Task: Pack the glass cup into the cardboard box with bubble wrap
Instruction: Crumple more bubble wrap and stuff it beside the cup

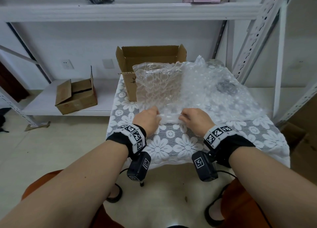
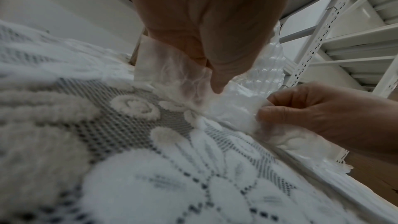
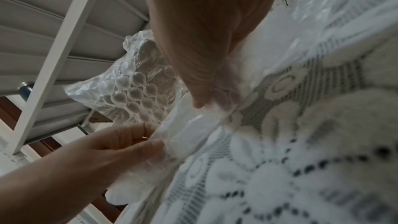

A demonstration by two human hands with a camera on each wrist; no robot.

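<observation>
A sheet of clear bubble wrap (image 1: 159,89) stands lifted off the lace-covered table (image 1: 171,142), in front of the open cardboard box (image 1: 151,56) at the back. My left hand (image 1: 155,115) and right hand (image 1: 184,115) each pinch the sheet's near edge, a short stretch of wrap between them. The left wrist view has my left thumb pressed on the wrap (image 2: 267,67), and the right hand (image 2: 269,108) pinching beside it. In the right wrist view, the bubbles (image 3: 133,91) rise behind both hands. A faint glassy shape (image 1: 214,63) sits at the far right corner; I cannot tell if it is the cup.
More bubble wrap (image 1: 223,104) covers the table's right side, with a dark round shape (image 1: 226,88) showing through it. A smaller cardboard box (image 1: 75,97) lies on the low shelf to the left. White metal shelving (image 1: 243,47) stands behind and to the right.
</observation>
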